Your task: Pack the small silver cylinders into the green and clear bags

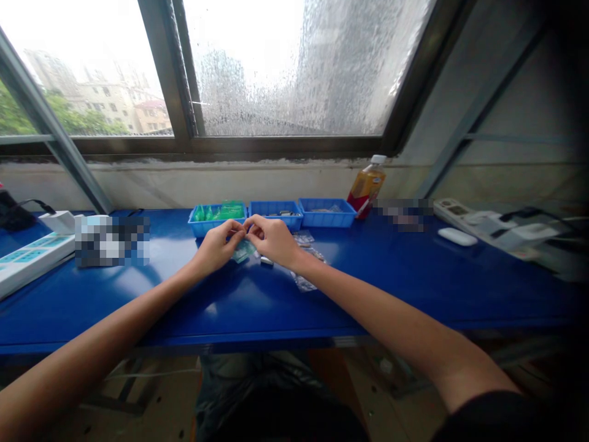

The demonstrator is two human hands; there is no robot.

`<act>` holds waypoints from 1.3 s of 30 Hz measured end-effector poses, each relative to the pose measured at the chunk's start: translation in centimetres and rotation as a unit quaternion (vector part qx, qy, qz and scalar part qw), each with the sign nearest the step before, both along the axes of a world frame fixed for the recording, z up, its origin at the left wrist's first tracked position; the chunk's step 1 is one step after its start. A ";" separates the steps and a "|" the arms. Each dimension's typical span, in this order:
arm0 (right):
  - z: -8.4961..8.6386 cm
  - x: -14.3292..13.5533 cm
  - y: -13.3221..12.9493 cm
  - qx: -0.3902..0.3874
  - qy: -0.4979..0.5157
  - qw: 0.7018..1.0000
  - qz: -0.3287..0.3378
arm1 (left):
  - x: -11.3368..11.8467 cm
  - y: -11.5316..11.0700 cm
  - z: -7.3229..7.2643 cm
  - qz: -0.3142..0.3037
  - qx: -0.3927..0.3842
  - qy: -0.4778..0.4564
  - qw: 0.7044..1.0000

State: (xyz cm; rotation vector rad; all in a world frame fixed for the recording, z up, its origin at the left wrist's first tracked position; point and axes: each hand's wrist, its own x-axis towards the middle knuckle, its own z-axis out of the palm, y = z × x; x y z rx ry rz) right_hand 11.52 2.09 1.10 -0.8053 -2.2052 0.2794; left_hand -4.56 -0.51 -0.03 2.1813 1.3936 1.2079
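My left hand and my right hand meet fingertip to fingertip above the blue table, both pinching the top of a small clear greenish plastic bag. A small metallic piece lies on the table just below my right hand. Beside my right wrist are several small clear packets with dark bits in them. Behind my hands stand three blue trays: the left one holds green bags, the middle one small metallic parts, the right one a few clear packets.
An amber drink bottle with a white cap stands right of the trays. White power strips lie at the far left and far right, with a white oval object near the right one. A window is behind the table.
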 end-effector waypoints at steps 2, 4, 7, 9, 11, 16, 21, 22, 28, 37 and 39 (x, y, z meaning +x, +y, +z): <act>-0.1 -0.1 -0.3 0.006 -0.016 1.000 -0.008 | 0.0 0.1 -0.1 -0.006 -0.002 -0.006 1.000; -0.1 -0.2 -0.6 0.023 -0.034 0.999 -0.023 | 0.0 0.2 -0.2 -0.008 -0.004 -0.017 1.000; -0.1 -0.5 -1.1 0.048 -0.068 0.995 -0.051 | 0.0 0.4 -0.4 -0.015 -0.021 -0.054 0.998; 0.0 -0.7 -1.4 0.049 -0.083 0.993 -0.070 | 0.1 0.4 -0.5 -0.017 -0.034 -0.085 0.996; 0.1 -0.9 -1.8 0.039 -0.087 0.992 -0.080 | 0.2 0.4 -0.6 -0.013 -0.040 -0.110 0.993; -0.3 -1.1 -2.0 0.005 -0.042 0.999 -0.031 | 0.1 0.5 -0.8 0.008 -0.041 -0.145 0.989; -0.4 -1.1 -1.9 0.000 -0.007 1.000 0.006 | 0.3 0.4 -0.7 0.007 -0.084 -0.202 0.976; -0.3 -1.1 -1.8 0.008 0.001 1.000 -0.004 | 0.4 0.3 -0.6 0.003 -0.097 -0.219 0.971; 0.1 -0.4 -1.3 0.046 0.000 0.996 -0.071 | 0.7 -0.5 0.2 -0.053 -0.157 -0.279 0.946; 0.5 -0.2 -1.4 0.041 -0.002 0.999 -0.004 | -0.1 -0.3 -0.2 -0.076 -0.145 -0.185 0.969; 1.4 0.3 -1.0 0.017 0.005 1.000 0.019 | -0.4 -0.1 -0.1 -0.073 -0.147 -0.149 0.975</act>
